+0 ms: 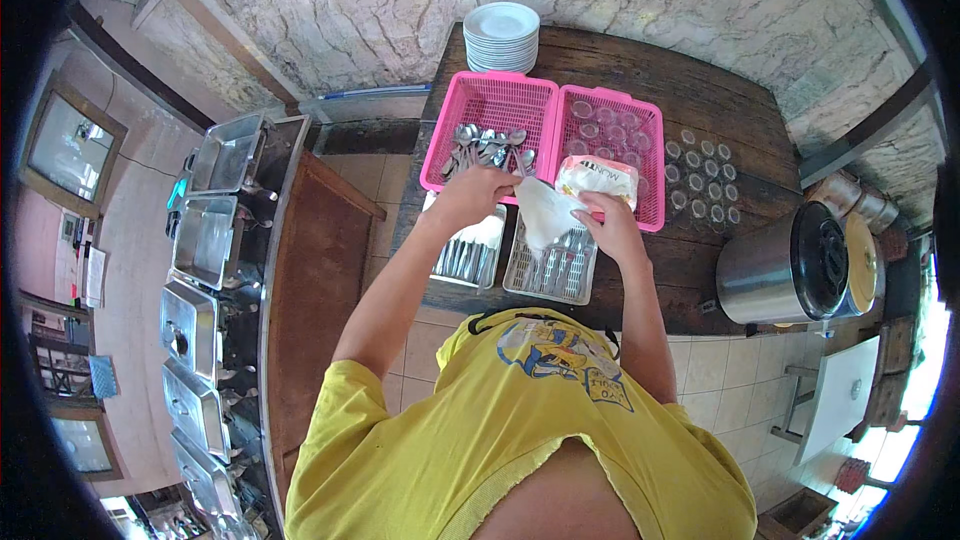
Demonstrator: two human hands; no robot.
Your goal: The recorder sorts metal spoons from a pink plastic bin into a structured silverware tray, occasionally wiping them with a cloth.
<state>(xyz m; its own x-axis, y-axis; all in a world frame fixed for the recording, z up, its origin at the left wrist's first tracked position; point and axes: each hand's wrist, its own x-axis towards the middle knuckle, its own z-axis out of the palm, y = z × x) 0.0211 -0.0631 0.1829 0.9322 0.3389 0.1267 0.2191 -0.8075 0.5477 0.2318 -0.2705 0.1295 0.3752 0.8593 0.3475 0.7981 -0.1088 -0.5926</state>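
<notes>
Between my two hands hangs a white tissue (549, 211), spread over the near edge of the pink plastic baskets. My right hand (613, 226) pinches its right edge between thumb and fingers. At its upper left corner are the fingertips of my left hand (474, 196), close to loose spoons and forks (491, 144) in the left pink basket (501, 101); whether they grip tissue or cutlery is unclear. A soft pack of tissues (598, 178) rests on the right pink basket (609, 94). Below my hands, one tray (551, 291) holds forks; another tray (489, 281) holds more cutlery.
Drinking glasses (611, 131) fill the right basket, and more glasses (697, 180) stand in rows on the wooden table (720, 105). White plates (501, 22) are stacked at the back. A large steel pot (765, 266) stands right. Chafing dishes (202, 240) line the left counter.
</notes>
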